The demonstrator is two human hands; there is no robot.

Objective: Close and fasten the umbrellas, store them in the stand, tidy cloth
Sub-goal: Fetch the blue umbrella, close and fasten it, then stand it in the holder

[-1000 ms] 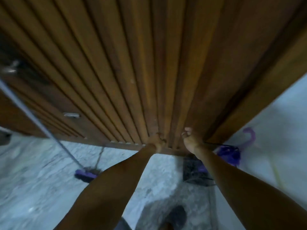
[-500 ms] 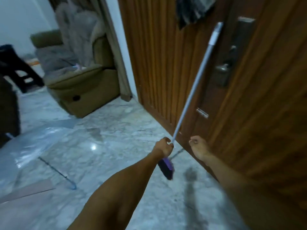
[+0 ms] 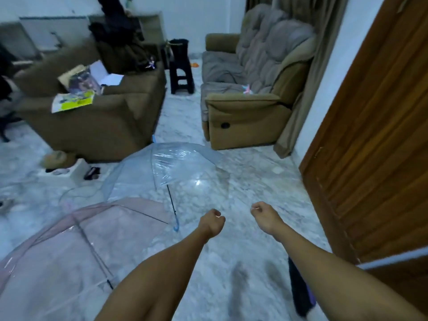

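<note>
Two open umbrellas, one clear (image 3: pixel 171 167) and one pink (image 3: pixel 69 246), are now brought into view on the floor (image 3: pixel 243 181) as the door (image 3: pixel 370 147) is left, both still unfastened, while the left hand (image 3: pixel 212 222) and right hand (image 3: pixel 264 215) are clenched, empty.

Landmark: brown armchair (image 3: pixel 97 117) — papers and a box (image 3: pixel 85 86) lie on top
Right of it: black stool (image 3: pixel 181 72), then a grey-cushioned recliner (image 3: pixel 250 89)
Far right: wooden door (image 3: pixel 375 144)
</note>
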